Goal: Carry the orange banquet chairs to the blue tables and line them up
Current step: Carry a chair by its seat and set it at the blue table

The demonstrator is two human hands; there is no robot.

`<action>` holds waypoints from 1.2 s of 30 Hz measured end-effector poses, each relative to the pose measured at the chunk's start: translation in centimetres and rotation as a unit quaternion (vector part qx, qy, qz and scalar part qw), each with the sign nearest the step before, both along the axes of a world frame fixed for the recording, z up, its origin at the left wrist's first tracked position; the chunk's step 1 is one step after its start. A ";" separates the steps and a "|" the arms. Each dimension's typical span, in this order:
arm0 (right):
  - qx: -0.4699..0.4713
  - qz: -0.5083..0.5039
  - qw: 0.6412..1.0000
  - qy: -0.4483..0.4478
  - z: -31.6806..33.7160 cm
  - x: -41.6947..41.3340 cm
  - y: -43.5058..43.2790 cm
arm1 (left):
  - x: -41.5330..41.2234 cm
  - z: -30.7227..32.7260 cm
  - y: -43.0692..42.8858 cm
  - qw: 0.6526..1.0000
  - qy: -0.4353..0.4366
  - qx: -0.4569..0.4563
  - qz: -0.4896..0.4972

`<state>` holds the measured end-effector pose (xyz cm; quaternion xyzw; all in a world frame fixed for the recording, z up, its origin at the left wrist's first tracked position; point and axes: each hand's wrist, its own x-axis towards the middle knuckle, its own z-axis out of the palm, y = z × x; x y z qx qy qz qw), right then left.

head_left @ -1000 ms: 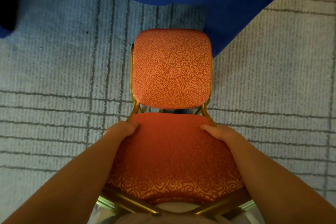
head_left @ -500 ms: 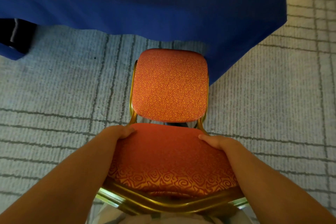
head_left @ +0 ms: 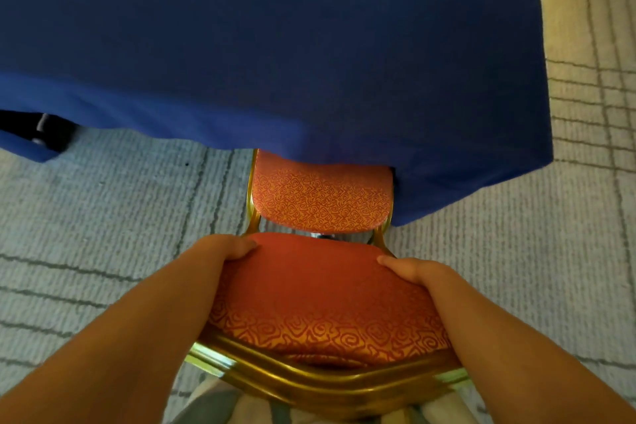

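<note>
Evidently the orange banquet chair, upholstered in swirl-patterned fabric on a gold metal frame, sat right at the blue cloth-draped counter, with the far edge of its seat tucked under the hanging hem near the counter's right corner. Each hand clasped one side of the padded backrest. The left hand curled over its left shoulder and the right hand over its right, most of the fingers wrapped out of sight round the edges. A grip at both sides, I judged, gave even control, so the chair could be steered straight and squared to the counter's edge rather than swinging about one leg. Whether its legs rested on the grey ribbed carpet or hung just clear could not be told, since seat and backrest hid them. The seat looked roughly square to the hem, so the placing seemed close to done, with probably only a small aligning nudge and the letting go left. To the far left, something black showed beneath the cloth, well apart from the chair.
</note>
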<state>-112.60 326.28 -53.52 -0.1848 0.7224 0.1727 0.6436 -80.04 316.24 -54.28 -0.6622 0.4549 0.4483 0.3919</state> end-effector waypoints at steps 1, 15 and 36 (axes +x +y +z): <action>-0.005 0.002 1.000 0.002 0.0 -0.6 -1.6 | -0.5 -0.1 -1.5 1.000 -0.001 -0.003 0.001; -0.025 0.027 0.999 0.034 -2.9 -5.1 -12.2 | -5.2 -0.6 -14.3 0.999 -0.002 0.024 -0.034; -0.132 0.176 0.974 0.047 -7.9 -7.1 -14.5 | -4.5 1.1 -16.9 0.995 -0.012 0.000 -0.103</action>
